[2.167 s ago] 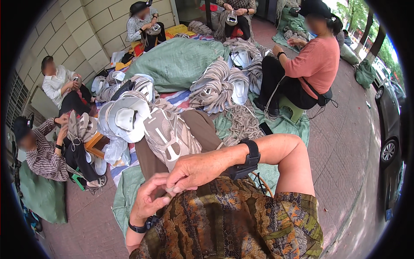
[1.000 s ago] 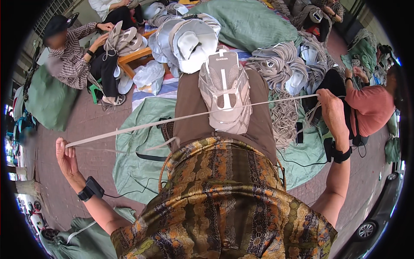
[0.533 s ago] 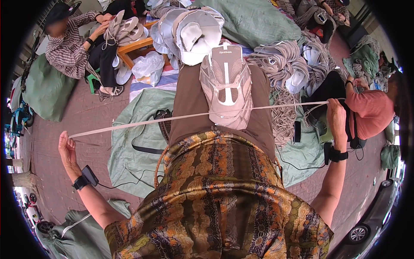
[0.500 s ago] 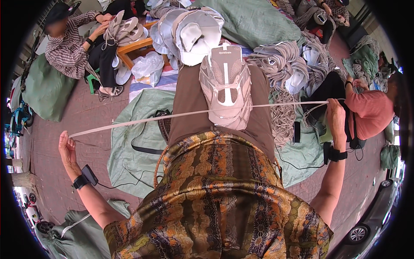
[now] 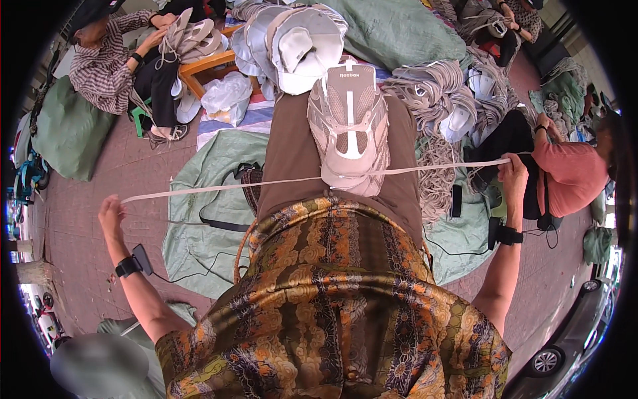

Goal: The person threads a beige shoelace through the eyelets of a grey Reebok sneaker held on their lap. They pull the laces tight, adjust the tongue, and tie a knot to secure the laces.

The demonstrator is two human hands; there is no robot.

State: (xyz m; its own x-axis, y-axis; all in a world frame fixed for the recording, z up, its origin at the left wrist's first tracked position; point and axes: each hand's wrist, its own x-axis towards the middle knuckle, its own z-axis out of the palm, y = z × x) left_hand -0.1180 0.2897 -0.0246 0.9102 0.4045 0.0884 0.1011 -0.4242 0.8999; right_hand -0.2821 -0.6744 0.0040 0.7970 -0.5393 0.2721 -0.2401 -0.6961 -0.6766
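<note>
A beige shoe upper (image 5: pixel 354 136) rests on my lap, its toe toward my body. One long pale shoelace (image 5: pixel 425 167) runs across its toe end from side to side. Out at the far left, my left hand (image 5: pixel 111 214) pinches one end of the lace. My right hand (image 5: pixel 514 181), raised at the right, grips the other end between thumb and fingers. Between the hands the lace is stretched nearly straight, dipping slightly at the shoe's toe. Both wrists wear black straps with small devices and cables.
Stacked shoe uppers (image 5: pixel 299 50) lie just beyond my knees. Bundled uppers (image 5: pixel 425 93) and a heap of laces (image 5: pixel 435 183) are to the right. A green sheet (image 5: pixel 199 159) covers the ground. Co-workers sit at left (image 5: pixel 100 73) and right (image 5: pixel 571 166). A car (image 5: pixel 565 352) stands lower right.
Both hands have moved slightly inward, and my left hand a little lower at the wrist. The lace has dropped from above the toe to lie lower across it.
</note>
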